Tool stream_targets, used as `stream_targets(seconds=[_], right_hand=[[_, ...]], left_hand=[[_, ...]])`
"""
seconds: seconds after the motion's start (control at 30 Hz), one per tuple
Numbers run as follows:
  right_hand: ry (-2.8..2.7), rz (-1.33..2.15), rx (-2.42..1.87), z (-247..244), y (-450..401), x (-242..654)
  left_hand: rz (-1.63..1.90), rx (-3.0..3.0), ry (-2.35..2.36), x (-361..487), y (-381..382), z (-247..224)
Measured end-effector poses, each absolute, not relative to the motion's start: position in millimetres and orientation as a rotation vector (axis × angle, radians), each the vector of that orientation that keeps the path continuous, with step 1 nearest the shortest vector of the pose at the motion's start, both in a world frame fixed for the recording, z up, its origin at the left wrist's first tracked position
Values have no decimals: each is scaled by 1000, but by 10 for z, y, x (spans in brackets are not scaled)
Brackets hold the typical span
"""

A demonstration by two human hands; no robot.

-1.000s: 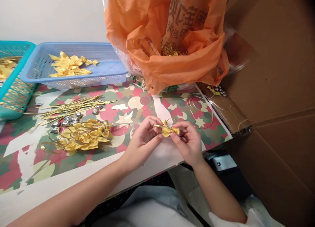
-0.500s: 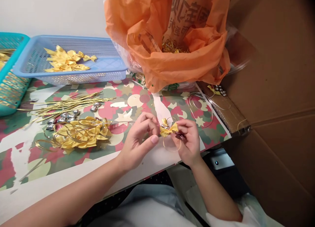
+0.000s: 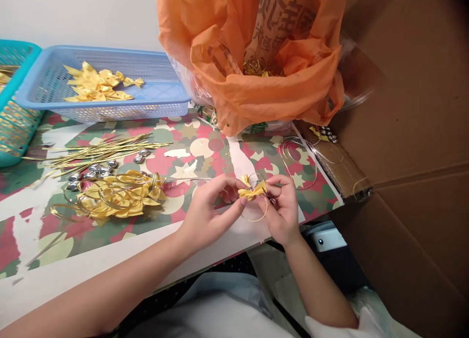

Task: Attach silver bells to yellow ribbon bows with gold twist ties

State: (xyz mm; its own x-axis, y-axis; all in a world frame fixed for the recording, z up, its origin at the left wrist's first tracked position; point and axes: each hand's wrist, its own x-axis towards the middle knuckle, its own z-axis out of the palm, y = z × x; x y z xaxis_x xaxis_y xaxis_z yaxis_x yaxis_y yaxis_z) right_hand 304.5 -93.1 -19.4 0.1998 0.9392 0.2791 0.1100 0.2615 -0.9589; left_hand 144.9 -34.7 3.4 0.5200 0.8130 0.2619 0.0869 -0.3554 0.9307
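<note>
A yellow ribbon bow (image 3: 252, 192) with a thin gold wire loop (image 3: 256, 220) is held between my two hands, above the near edge of the table. My left hand (image 3: 210, 208) pinches the bow's left side between thumb and fingers. On its right side my right hand (image 3: 281, 208) is closed around the bow, and something small and dark shows by its fingers. To the left of my hands lies a heap of yellow bows with gold wire loops (image 3: 120, 196). Silver bells (image 3: 95, 171) sit just behind that heap, with a bundle of gold wire ties (image 3: 106, 150) beyond them.
A blue basket (image 3: 110, 108) of yellow bows stands at the back left beside a teal basket (image 3: 10, 133). At the back, an orange plastic bag (image 3: 271, 96) holds gold wire pieces. Silver wire coils (image 3: 298, 157) lie right, near a cardboard box (image 3: 414, 133).
My left hand has moved right and its thumb and fingers have closed on the bow. My right hand keeps its hold in nearly the same place.
</note>
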Motion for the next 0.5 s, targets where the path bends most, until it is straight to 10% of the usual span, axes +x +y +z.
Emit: stream_targets(seconds=[0.23,0.5], right_hand=[[-1228,907,-1158,-183,-939,3023],[-980,309,-1544,-244,-902,3400]], left_hand=[[1102,2399,477,1421,-288,29],[811,1421,940,1439,-262,112]])
